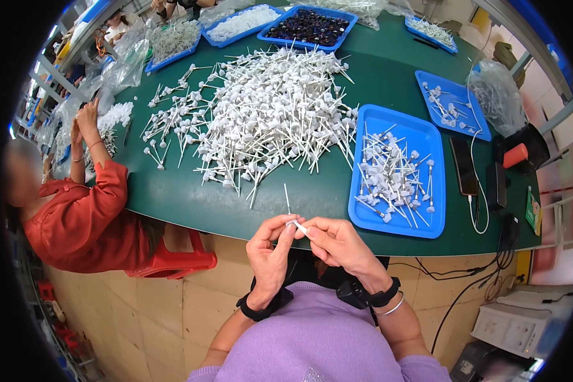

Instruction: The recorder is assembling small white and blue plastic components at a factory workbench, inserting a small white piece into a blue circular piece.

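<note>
My left hand (268,253) pinches a small white plastic part with a long thin stem (287,198), which points up and away from me over the table's near edge. The fingers of my right hand (339,243) are closed on a short white pointed piece (301,228), whose tip meets the head of the stemmed part. My fingertips hide how the two join. Beyond my hands lies a big heap of similar white stemmed parts (277,108). A blue tray (398,226) with more of them stands on the right.
On the green table (172,191) are a second blue tray (485,130), a phone (465,167) with a white cable, and a red roll (516,155). At the back, a blue tray (330,47) holds dark pieces. A person in red (83,216) works at left.
</note>
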`<state>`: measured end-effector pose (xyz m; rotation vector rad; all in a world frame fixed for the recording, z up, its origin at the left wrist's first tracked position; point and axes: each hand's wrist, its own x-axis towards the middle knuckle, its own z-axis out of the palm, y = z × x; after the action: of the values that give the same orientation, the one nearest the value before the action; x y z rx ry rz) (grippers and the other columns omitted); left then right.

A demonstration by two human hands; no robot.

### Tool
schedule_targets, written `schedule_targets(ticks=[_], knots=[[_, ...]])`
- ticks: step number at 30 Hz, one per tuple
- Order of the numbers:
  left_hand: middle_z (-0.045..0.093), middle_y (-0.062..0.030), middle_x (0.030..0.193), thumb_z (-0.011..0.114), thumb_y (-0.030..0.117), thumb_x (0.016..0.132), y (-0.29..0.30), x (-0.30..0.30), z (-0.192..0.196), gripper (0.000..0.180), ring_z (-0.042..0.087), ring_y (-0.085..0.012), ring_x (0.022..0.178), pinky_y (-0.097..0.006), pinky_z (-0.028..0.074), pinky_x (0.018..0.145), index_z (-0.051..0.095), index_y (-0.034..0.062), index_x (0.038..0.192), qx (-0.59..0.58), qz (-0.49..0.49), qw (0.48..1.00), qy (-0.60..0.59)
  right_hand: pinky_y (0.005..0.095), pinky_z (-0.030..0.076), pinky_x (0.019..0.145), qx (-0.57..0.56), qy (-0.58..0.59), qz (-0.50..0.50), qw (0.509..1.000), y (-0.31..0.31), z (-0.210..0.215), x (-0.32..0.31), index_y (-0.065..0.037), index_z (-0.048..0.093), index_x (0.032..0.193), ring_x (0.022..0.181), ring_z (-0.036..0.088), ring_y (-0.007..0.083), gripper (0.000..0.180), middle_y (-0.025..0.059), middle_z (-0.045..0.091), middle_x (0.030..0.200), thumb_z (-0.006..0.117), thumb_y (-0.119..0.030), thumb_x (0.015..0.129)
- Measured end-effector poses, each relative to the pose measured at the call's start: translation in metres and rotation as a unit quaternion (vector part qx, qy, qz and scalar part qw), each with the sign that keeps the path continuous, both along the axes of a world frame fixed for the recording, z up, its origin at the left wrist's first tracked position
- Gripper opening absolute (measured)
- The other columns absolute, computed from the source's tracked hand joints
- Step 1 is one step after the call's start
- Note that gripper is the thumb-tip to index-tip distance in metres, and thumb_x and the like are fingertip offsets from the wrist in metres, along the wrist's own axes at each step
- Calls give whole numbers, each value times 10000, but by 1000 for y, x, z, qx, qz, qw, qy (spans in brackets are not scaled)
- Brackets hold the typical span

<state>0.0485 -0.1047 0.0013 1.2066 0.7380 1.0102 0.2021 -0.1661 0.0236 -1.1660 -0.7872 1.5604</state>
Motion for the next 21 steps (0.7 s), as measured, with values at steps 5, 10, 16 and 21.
schedule_targets(ticks=[5, 10, 16, 21], knots=[[728, -168, 978, 598, -5, 950, 3, 5, 5, 199, 698, -188, 953, -282, 517, 907, 635, -57, 1139, -46, 7, 999, -10, 232, 324, 407, 1, -92, -4, 996, -1, 10, 0, -27, 634, 1144, 447, 419, 50, 290, -11, 518, 593, 461, -241, 1054], [732, -162, 954, 626, 26, 943, 6, 5, 7, 189, 698, -173, 934, -295, 502, 913, 647, -40, 1118, -98, 14, 995, -16, 303, 400, 482, 23, -255, -21, 967, -11, 33, -1, -28, 632, 1154, 496, 499, 114, 282, 41, 516, 584, 469, -231, 1046], [737, -135, 932, 657, 56, 936, 12, 3, 7, 169, 676, -119, 879, -252, 480, 840, 662, -19, 1087, -114, -7, 993, -17, 239, 376, 452, 17, -266, -50, 963, -28, 34, 3, -20, 645, 1158, 477, 473, 62, 273, 5, 524, 598, 471, -196, 1044], [738, -135, 941, 665, 76, 935, 12, 6, 11, 193, 677, -117, 886, -249, 490, 838, 668, -20, 1102, -137, -22, 990, -1, 279, 426, 488, -4, -255, -62, 965, -34, 32, 8, -28, 647, 1150, 515, 523, 98, 255, 24, 524, 592, 496, -199, 1035]])
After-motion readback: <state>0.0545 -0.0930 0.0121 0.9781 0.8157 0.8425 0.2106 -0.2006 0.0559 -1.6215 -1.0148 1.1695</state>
